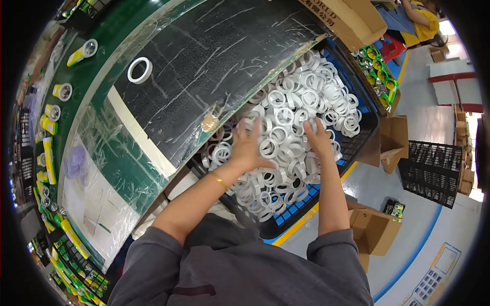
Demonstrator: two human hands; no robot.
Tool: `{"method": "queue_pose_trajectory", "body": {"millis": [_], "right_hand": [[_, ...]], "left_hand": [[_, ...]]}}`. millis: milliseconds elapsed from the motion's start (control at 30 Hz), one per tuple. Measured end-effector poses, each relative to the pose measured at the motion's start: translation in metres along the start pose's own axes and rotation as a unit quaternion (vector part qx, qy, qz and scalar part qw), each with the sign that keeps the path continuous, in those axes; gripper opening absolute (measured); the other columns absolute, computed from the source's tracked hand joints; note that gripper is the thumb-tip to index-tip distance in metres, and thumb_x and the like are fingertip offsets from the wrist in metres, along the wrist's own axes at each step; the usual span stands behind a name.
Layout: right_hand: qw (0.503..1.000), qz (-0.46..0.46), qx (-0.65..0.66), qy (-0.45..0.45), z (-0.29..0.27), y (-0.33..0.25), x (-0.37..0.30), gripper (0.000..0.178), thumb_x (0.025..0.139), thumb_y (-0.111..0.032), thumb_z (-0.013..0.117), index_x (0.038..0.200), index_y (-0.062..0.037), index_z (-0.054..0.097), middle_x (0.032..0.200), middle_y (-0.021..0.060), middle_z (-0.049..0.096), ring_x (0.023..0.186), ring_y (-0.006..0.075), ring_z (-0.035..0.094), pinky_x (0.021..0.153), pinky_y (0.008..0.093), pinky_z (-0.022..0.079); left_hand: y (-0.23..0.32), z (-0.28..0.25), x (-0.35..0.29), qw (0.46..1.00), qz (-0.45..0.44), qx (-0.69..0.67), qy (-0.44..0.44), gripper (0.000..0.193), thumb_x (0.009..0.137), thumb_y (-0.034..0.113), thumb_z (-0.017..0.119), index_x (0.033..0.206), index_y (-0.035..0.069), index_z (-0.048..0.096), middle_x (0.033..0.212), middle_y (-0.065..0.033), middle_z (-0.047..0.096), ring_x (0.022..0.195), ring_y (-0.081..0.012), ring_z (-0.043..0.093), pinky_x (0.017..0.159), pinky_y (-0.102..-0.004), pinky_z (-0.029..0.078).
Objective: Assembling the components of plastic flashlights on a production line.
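Observation:
A heap of white plastic rings (301,102) fills much of a dark slatted crate (371,125) in front of me. My left hand (248,149) lies over the near left part of the heap, fingers spread and thumb stretched out. To its right, my right hand (319,138) reaches into the rings with thumb and fingers apart; some fingertips are partly hidden among them. Neither hand visibly grips a ring. One single white ring (149,71) rests on the black mat (204,56) beyond the crate's left side.
The mat lies on a table with a film-covered edge (127,178). Yellow and white flashlights (76,56) stand along a green surface (109,30) at left. Cardboard boxes (380,232) and a black crate (431,166) are on the floor at right. A person in yellow (421,25) sits far right.

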State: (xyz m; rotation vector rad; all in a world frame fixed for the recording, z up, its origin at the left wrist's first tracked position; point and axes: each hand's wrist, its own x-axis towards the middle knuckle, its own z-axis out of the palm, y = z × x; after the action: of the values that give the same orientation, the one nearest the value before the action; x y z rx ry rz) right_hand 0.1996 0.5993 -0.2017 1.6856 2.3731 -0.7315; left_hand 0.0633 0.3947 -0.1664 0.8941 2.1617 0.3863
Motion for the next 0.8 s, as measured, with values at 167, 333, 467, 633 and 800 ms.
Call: {"method": "queue_pose_trajectory", "body": {"millis": [167,333,467,633,800], "right_hand": [[0.981,-0.023,0.149,-0.12,0.027,-0.01,-0.029,0.079,0.073,-0.067,0.061,0.125,-0.0084,0.058,0.129,0.0262,0.048,0.121,0.0382,0.046,0.101,0.0391,0.037],[0.959,-0.071,0.244,-0.123,0.039,-0.037,-0.045,0.056,0.079,-0.044,0.068,0.116,-0.0028,0.062,0.121,0.0198,0.057,0.111,0.0286,0.054,0.094,0.0357,0.042],[0.934,-0.059,0.295,-0.194,0.03,-0.023,-0.063,0.04,0.082,-0.033,0.065,0.107,-0.001,0.065,0.1,0.0135,0.066,0.091,0.0209,0.061,0.081,0.0325,0.047],[0.933,-0.091,0.325,-0.124,-0.069,-0.057,-0.087,0.034,0.081,-0.025,0.065,0.11,-0.0054,0.064,0.092,0.0093,0.065,0.084,0.0164,0.06,0.07,0.0302,0.049],[0.893,-0.41,0.178,-0.058,-0.168,-0.194,-0.122,0.042,0.074,-0.019,0.067,0.116,-0.0118,0.063,0.104,0.0114,0.055,0.097,0.0222,0.057,0.083,0.0313,0.045]], "left_hand": [[0.007,0.022,0.014,0.995,0.088,0.021,0.047,0.134,0.042,0.041,0.09,0.148,0.019,0.01,0.146,-0.0284,0.014,0.131,-0.0595,0.003,0.108,-0.0588,0.021],[-0.019,0.042,0.021,0.97,0.181,-0.129,0.095,0.115,0.046,0.025,0.088,0.143,0.016,0.027,0.136,-0.0205,0.031,0.127,-0.0478,0.024,0.103,-0.0517,0.032],[-0.009,0.037,-0.002,0.927,0.254,-0.253,0.108,0.098,0.043,0.023,0.087,0.132,0.014,0.047,0.118,-0.0162,0.046,0.111,-0.0364,0.045,0.098,-0.0431,0.039],[0.048,-0.041,-0.055,0.903,0.264,-0.317,0.117,0.092,0.045,0.016,0.082,0.13,0.012,0.049,0.115,-0.0138,0.049,0.108,-0.0375,0.044,0.097,-0.0431,0.04],[0.056,-0.136,-0.082,0.859,0.314,-0.233,0.33,0.08,0.049,0.02,0.084,0.121,0.008,0.051,0.114,-0.016,0.048,0.107,-0.0367,0.046,0.092,-0.0449,0.041]]}}
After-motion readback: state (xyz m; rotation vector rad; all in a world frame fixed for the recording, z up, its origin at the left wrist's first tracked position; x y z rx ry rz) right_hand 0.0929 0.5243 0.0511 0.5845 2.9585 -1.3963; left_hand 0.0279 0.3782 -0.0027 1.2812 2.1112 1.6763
